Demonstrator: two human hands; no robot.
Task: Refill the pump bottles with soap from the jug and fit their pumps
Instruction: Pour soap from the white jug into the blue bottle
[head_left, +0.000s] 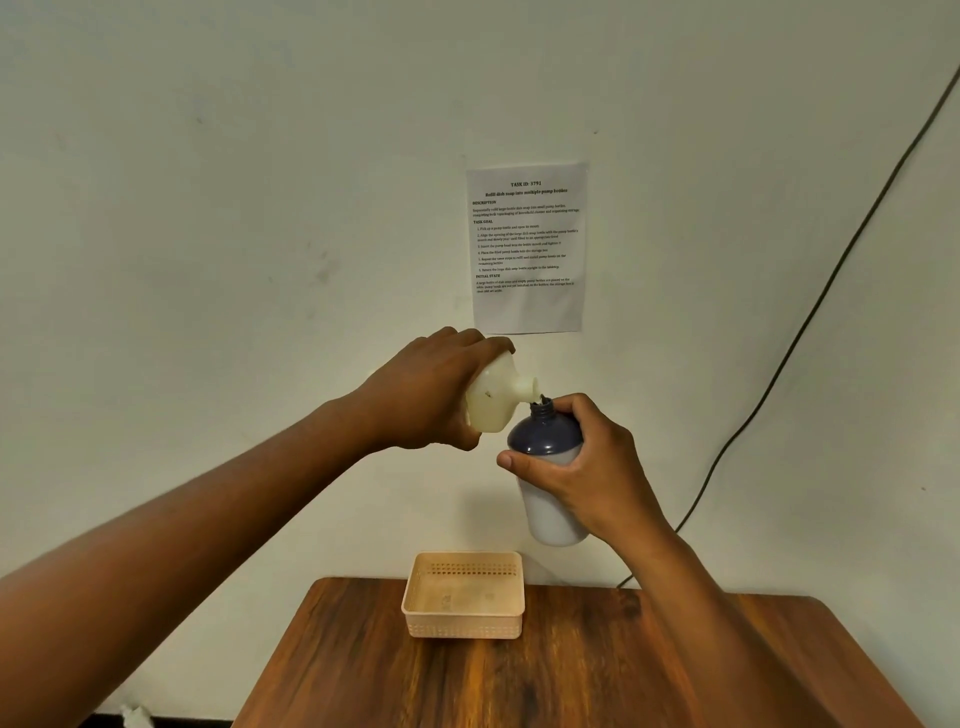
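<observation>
My left hand (431, 395) grips a cream-coloured soap jug (496, 395), tilted so its spout points right and down onto the open neck of a pump bottle. That pump bottle (545, 441) has a dark blue top and a pale lower body, and my right hand (587, 467) holds it upright around its middle. Both are held in the air in front of the wall, well above the table. The jug's spout touches the bottle's threaded mouth. No pump is visible in the head view.
A wooden table (571, 670) lies below, with a peach plastic basket (462, 597) standing empty near its far edge. A printed task sheet (527, 249) is taped to the wall. A black cable (810, 322) runs down the wall on the right.
</observation>
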